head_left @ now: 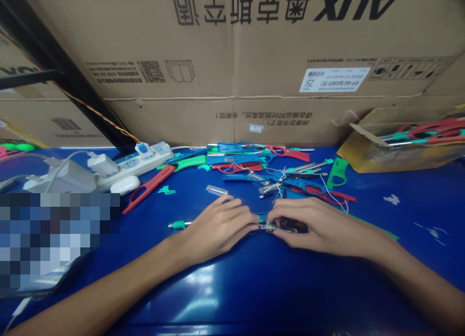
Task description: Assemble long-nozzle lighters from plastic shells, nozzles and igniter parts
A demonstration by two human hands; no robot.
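Observation:
Over the blue table, my left hand (pixel 225 224) is closed, its thumb and fingertips pinched together by thin wires (pixel 262 225); what exactly lies between them is hidden. Facing it, my right hand (pixel 312 222) is closed around a small clear lighter fuel tank (pixel 282 228) with a dark part beside it. The fingertips of both hands nearly meet. A metal lighter nozzle with a green tip (pixel 178 224) sticks out to the left from behind my left hand. Just beyond that hand lies a loose clear tank (pixel 217 190).
Long-nosed lighters and blue lighter bodies (pixel 240 159) lie piled beyond my hands. An open carton (pixel 395 154) of red lighters stands right. Left are a power strip (pixel 134 167) with plugs, a white case (pixel 125 185) and a red lighter body (pixel 148 188). Large cardboard boxes (pixel 203 84) wall the back.

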